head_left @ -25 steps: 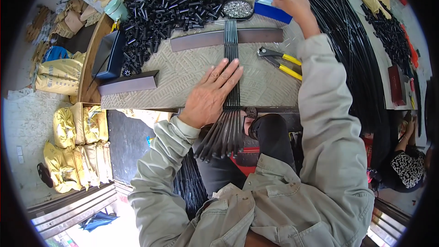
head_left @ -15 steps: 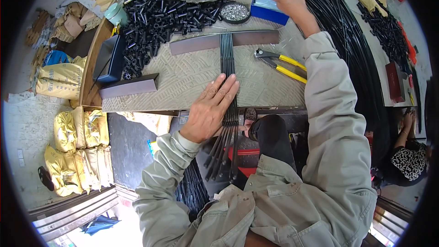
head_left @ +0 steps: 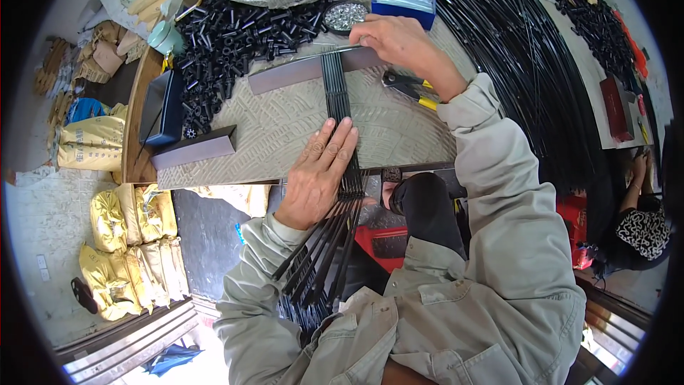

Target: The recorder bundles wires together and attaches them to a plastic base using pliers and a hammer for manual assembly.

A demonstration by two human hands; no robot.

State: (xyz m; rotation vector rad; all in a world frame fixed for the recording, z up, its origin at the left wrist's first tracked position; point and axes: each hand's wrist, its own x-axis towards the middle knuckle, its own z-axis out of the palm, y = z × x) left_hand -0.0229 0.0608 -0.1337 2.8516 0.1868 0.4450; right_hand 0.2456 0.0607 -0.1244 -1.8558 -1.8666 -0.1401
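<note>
A row of thin black cables [head_left: 337, 93] lies side by side across the table edge, their loose ends fanning out over my lap. My left hand [head_left: 318, 171] lies on the row with fingers stretched along it, the thumb tip showing beyond the cables' other side, so the cables are held between. A long grey metal strip [head_left: 285, 75] stands crosswise at the far end of the row. At its right part, my right hand [head_left: 399, 46] has its fingers pinched together; what they hold is too small to make out. Yellow-handled pliers [head_left: 404, 84] lie just below this hand.
A blue box [head_left: 404, 6] of thin pale sticks and a round dish of small silvery pieces [head_left: 346, 16] stand behind. Black tubular parts [head_left: 235, 43] are heaped at left. Long black cables [head_left: 513, 57] cover the right side. A second metal strip [head_left: 196, 148] lies front left.
My right hand has moved from the blue box leftward and nearer, to the strip's right part. My left hand stays on the cables, whose loose ends have swung left. The view has shifted slightly.
</note>
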